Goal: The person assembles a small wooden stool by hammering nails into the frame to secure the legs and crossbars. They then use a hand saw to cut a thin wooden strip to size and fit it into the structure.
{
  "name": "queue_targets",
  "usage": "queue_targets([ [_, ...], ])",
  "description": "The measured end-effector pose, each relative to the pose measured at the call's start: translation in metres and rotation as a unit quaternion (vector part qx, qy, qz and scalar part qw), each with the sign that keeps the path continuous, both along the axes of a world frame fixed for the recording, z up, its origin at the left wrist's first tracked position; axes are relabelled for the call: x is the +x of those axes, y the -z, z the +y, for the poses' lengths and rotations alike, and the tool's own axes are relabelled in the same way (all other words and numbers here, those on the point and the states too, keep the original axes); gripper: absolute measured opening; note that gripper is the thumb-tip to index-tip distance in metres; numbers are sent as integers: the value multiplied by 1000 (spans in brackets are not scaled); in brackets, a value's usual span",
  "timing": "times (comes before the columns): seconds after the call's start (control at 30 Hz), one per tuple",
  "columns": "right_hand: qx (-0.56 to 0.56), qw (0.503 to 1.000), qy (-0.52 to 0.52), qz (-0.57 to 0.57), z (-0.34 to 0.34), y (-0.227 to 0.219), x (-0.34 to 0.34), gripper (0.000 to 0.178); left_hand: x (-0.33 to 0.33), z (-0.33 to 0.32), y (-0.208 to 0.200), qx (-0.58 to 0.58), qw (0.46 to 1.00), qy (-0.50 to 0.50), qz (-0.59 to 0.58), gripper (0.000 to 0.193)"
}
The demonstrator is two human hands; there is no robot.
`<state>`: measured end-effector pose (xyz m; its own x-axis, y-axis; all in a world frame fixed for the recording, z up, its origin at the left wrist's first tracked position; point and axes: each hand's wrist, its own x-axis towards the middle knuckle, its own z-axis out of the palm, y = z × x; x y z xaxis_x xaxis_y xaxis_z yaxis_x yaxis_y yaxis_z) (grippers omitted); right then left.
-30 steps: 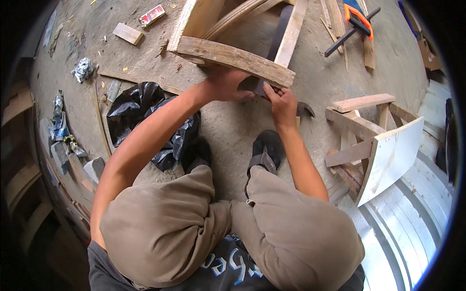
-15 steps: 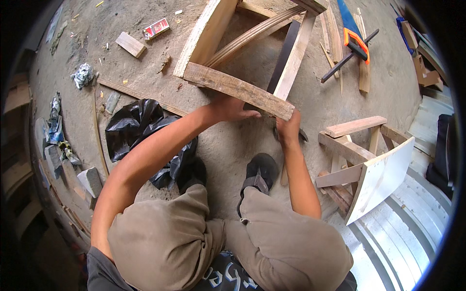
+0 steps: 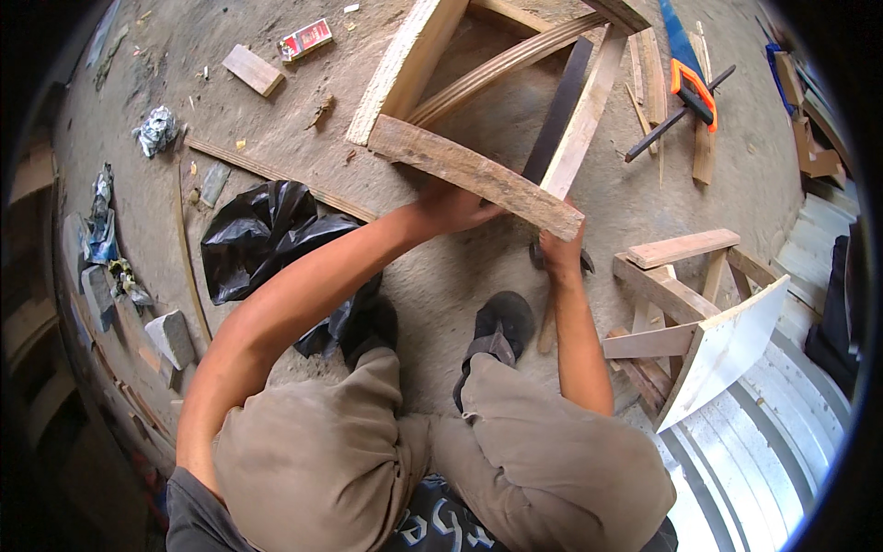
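Observation:
A wooden frame [image 3: 474,175] of nailed boards, like a small stool's, stands tilted in front of my knees. My left hand [image 3: 452,210] reaches under its near rail, and the rail hides part of the fingers, which seem to hold the frame from beneath. At the rail's right end my right hand [image 3: 562,248] grips the corner, its fingers partly covered by the wood. Behind my right wrist a hammer [image 3: 586,263] lies on the ground, its head showing on both sides of the wrist.
A second wooden stool [image 3: 685,294] with a white panel lies on its side at right, beside corrugated metal sheets [image 3: 763,414]. Farther off, a handsaw [image 3: 690,87] rests across wood strips. Left are a black plastic bag [image 3: 253,235], a wood block [image 3: 252,71] and a red-white box [image 3: 306,40].
The wooden frame has shifted slightly right and nearer to me, with both hands moving along. The whole view has turned a little too.

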<state>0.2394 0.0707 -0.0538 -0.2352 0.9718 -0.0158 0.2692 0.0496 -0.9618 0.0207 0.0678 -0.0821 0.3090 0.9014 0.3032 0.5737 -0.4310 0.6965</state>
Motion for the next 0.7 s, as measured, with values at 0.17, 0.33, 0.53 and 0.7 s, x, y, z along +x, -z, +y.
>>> queue_targets([
  [0.17, -117, 986, 73, 93, 49, 11, 8, 34, 2, 1, 11, 1, 1000, -13, 5, 49],
  [0.33, -124, 959, 112, 231, 195, 13, -17, 21, 0, -4, 24, -18, 999, -1, 34, 56],
  [0.53, 152, 971, 178, -54, 238, 57, -42, 38, 0, -4, 6, -12, 994, 5, 109, 54],
  [0.7, 42, 981, 186, -45, 227, 44, -50, 58, -2, -2, -4, 11, 993, 15, 113, 61],
])
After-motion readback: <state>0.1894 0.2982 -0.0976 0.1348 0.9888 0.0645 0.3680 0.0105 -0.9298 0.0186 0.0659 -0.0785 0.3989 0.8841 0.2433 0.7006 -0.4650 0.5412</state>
